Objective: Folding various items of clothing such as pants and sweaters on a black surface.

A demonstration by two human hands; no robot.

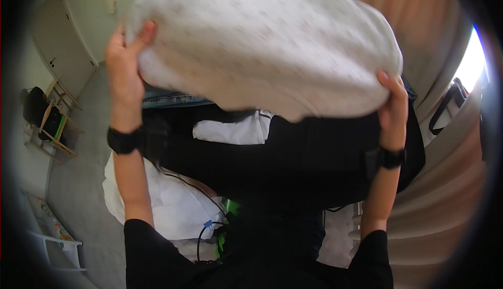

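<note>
Both my hands hold up a white pillow with a small, faint pattern, one hand at each end. My left hand grips its left end, thumb on the near face. On the lower right corner, my right hand has its thumb in front and its other fingers mostly hidden behind. The pillow is tilted, its left end higher, and its lower edge hangs loosely like a fabric cover. Beneath it, a crumpled white cloth lies on a wide black surface. Blue denim fabric shows behind, partly covered by the pillow.
At lower left is a white fabric heap with black cables beside it. A wooden chair with dark things on it stands by the left wall, near a door. Beige curtains hang close on the right.
</note>
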